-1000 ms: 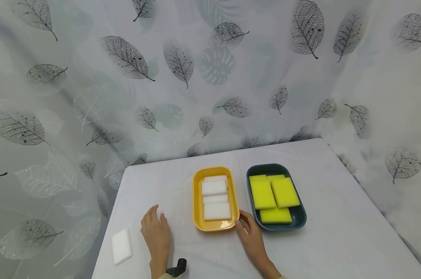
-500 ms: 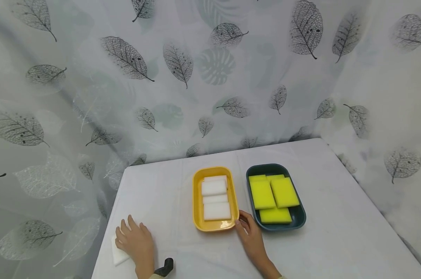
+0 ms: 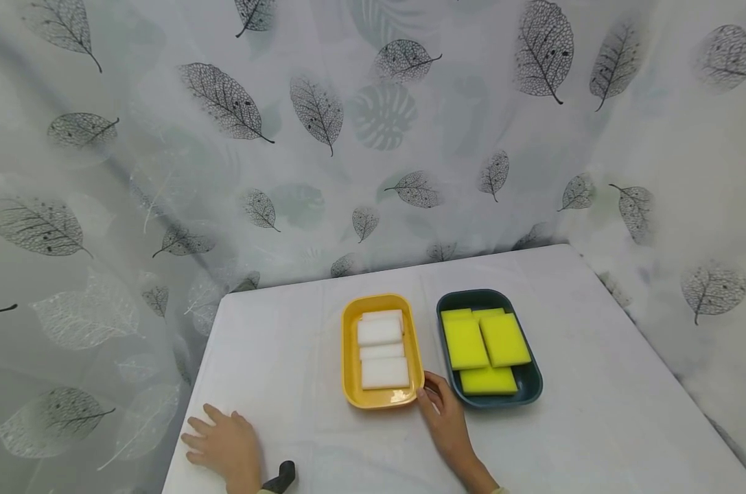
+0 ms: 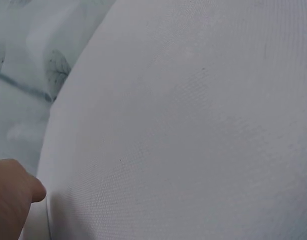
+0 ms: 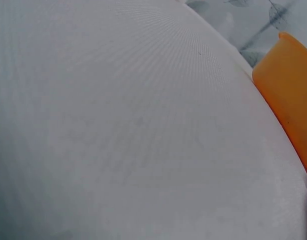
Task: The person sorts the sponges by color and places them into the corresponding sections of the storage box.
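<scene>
In the head view my left hand (image 3: 224, 446) lies over the table's near left part, back up, fingers spread. It covers the spot where a white sponge lay; that sponge is hidden beneath it. A part of this hand shows at the lower left of the left wrist view. My right hand (image 3: 445, 422) pinches the near right corner of a yellow tray (image 3: 351, 384), thumb in front and fingers along the side. White sponges (image 3: 385, 374) lie overlapping in this tray. The tray's orange-looking wall also stands at the right edge of the right wrist view.
A dark green tray (image 3: 529, 387) with several yellow sponges (image 3: 467, 346) stands just right of my right hand. White cloth covers the table (image 3: 595, 384). Leaf-printed curtains (image 3: 323, 192) hang behind it and along both sides.
My left hand has moved left and toward the near edge, over the white sponge, which is now out of sight. The right hand and both trays have stayed in place.
</scene>
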Motion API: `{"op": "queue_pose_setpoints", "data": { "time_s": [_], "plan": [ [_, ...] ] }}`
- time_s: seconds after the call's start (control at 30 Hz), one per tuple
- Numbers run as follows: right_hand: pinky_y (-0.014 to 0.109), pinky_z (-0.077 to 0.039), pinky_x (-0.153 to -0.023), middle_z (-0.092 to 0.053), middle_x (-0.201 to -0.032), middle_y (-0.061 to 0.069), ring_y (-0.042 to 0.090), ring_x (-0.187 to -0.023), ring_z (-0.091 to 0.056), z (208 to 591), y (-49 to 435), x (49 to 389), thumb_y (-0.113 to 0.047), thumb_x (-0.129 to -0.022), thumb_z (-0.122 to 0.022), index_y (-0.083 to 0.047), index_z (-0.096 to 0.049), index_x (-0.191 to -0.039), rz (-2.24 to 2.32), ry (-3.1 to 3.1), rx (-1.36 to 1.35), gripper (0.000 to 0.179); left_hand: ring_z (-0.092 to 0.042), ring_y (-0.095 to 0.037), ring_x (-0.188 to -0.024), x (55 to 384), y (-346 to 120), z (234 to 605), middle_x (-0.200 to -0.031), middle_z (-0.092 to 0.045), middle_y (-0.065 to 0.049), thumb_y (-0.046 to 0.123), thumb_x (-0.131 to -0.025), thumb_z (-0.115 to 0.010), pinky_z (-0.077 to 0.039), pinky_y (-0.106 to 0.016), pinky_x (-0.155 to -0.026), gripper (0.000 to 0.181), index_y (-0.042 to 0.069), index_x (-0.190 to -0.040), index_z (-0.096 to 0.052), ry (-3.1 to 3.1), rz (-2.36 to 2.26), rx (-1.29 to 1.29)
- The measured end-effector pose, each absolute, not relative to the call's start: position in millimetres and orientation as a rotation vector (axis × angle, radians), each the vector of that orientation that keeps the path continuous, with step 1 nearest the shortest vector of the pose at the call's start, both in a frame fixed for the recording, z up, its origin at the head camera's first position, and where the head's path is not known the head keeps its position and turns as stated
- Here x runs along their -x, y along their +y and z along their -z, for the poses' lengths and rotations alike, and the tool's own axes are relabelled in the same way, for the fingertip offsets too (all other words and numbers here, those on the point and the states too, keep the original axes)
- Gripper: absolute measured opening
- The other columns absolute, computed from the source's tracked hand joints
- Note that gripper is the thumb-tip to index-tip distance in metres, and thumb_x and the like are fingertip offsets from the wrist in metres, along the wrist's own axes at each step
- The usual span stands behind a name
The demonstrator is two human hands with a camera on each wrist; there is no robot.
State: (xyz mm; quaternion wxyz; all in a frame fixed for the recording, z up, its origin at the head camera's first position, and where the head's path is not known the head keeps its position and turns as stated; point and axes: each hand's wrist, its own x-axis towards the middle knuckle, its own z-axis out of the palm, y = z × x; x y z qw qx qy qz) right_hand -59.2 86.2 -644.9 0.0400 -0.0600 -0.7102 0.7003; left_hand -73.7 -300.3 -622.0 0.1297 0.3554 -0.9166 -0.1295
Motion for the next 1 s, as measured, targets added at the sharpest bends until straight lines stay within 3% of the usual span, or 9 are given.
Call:
{"op": "queue_pose_setpoints", "data": {
  "time_s": [0.17, 0.4, 0.63, 1.0],
  "plan": [
    [0.013, -0.049, -0.107, -0.061, -0.144, 0.009, 0.023, -0.134, -0.059, 646.0, 86.5, 59.5, -0.033, -0.103, -0.067, -0.014, -0.057, -0.142, -2.150, -2.181, 0.181, 0.044, -0.021, -0.069, -0.144, 72.7, -299.0, 620.9, -0.157, -0.016, -0.050, 0.016, -0.105, -0.045, -0.026, -0.080, -0.113, 0.065, -0.017, -0.155, -0.020, -2.718, 0.391, -1.136],
    [0.012, -0.049, -0.106, -0.061, -0.144, 0.008, 0.023, -0.134, -0.059, 647.4, 86.9, 60.1, -0.034, -0.103, -0.067, -0.016, -0.057, -0.142, -2.147, -2.183, 0.190, 0.045, -0.035, -0.065, -0.132, 73.8, -298.6, 622.3, -0.156, -0.021, -0.050, 0.013, -0.103, -0.048, -0.038, -0.074, -0.102, 0.066, -0.014, -0.156, -0.021, -2.711, 0.364, -1.145],
    [0.012, -0.049, -0.105, -0.061, -0.144, 0.008, 0.023, -0.133, -0.060, 646.4, 86.9, 59.0, -0.032, -0.103, -0.067, -0.015, -0.057, -0.142, -2.144, -2.184, 0.189, 0.044, -0.041, -0.062, -0.125, 73.8, -299.6, 622.4, -0.148, -0.029, -0.046, 0.011, -0.102, -0.049, -0.041, -0.074, -0.099, 0.064, -0.012, -0.155, -0.023, -2.694, 0.377, -1.158],
    [0.013, -0.050, -0.106, -0.062, -0.144, 0.008, 0.023, -0.133, -0.060, 645.1, 87.0, 59.2, -0.031, -0.103, -0.068, -0.015, -0.057, -0.142, -2.133, -2.191, 0.197, 0.044, -0.047, -0.059, -0.113, 72.7, -298.5, 613.5, -0.126, -0.041, -0.041, 0.010, -0.100, -0.052, -0.046, -0.070, -0.090, 0.047, -0.017, -0.136, -0.038, -2.680, 0.374, -1.038]
  ]
}}
